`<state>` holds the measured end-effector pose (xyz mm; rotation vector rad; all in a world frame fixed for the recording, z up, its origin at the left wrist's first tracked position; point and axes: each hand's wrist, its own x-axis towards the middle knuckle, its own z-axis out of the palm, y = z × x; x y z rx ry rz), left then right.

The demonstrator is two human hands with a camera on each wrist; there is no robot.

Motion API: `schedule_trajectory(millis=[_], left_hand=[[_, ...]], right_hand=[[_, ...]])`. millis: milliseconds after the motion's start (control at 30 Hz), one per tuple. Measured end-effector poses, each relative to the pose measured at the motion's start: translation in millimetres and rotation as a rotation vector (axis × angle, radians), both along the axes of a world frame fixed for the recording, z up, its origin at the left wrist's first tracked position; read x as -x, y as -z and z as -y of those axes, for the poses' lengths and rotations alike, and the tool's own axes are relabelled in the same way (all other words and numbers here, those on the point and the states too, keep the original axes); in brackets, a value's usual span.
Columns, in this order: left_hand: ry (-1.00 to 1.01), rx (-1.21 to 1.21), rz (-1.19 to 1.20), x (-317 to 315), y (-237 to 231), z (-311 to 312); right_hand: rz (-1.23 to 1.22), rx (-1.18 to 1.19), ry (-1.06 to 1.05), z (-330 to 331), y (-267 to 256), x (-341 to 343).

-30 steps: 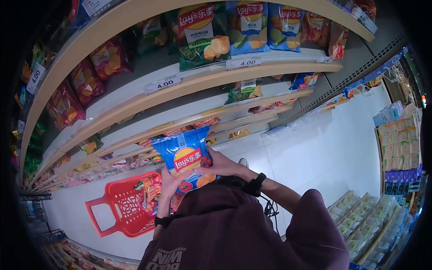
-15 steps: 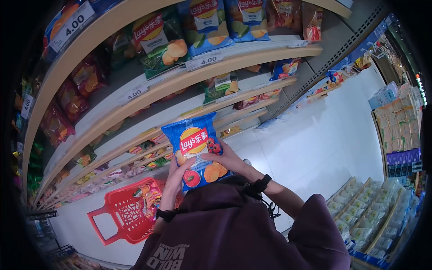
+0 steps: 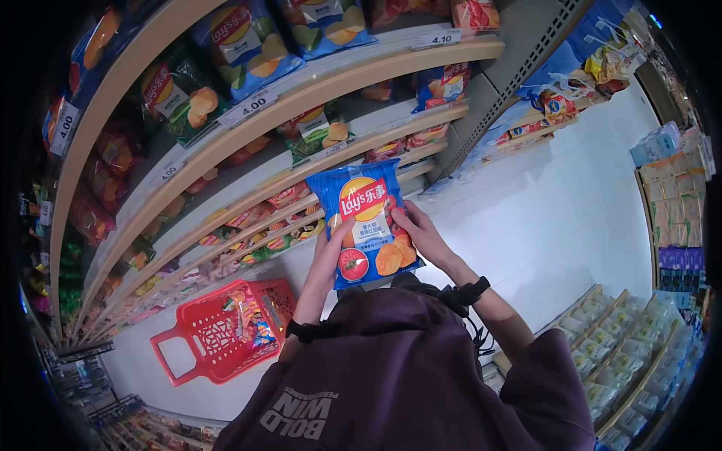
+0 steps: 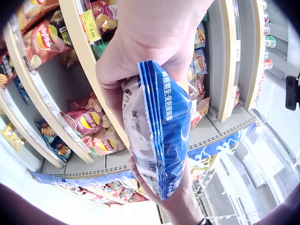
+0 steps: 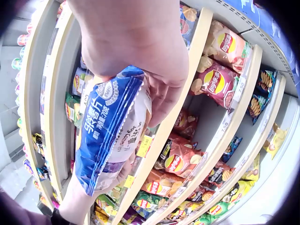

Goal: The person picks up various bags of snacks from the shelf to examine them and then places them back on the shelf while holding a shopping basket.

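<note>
A blue bag of Lay's potato chips point(image 3: 367, 225) is held upright in front of the chest, its printed front facing up toward the head camera. My left hand point(image 3: 329, 252) grips its left side, thumb over the front. The right hand point(image 3: 423, 231) holds the opposite side the same way. In the left wrist view, the left hand point(image 4: 150, 42) wraps the bag's point(image 4: 171, 126) near end, and several of its fingers lie behind the pack. The right wrist view has the right hand point(image 5: 136, 42) curled around the blue and whitish bag point(image 5: 110, 122).
Curved shelves point(image 3: 301, 90) of chip bags with price tags point(image 3: 248, 107) rise ahead and to the left. A red shopping basket point(image 3: 280, 295) holding colorful snack packs stands on the floor at lower left. Racks of clear packs point(image 3: 624, 338) and stacked packages point(image 3: 669, 203) line the right.
The bag has tilted so more of its front shows, and both hands have shifted right in the head view. The head view has turned, moving the shelves left. Both hands keep their hold.
</note>
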<state>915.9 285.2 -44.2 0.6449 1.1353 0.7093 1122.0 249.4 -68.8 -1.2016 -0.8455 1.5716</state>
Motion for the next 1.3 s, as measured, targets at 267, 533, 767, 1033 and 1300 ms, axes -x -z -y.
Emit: schedule_trajectory(millis=[267, 533, 767, 1033, 1300], left_hand=[[-0.143, -0.021, 0.033, -37, 6, 18], [-0.288, -0.062, -0.061, -22, 6, 38], [-0.496, -0.093, -0.091, 3, 0, 65], [-0.584, -0.046, -0.181, 6, -11, 73], [-0.575, -0.02, -0.172, -2, -12, 62]], right_hand=[[0.496, -0.349, 0.13, -72, 9, -86], [0.634, -0.397, 0.277, -236, 21, -67], [0.312, -0.226, 0.309, -300, 28, -56], [0.991, -0.297, 0.495, -327, 42, -58], [0.879, -0.286, 0.655, -339, 53, -52]])
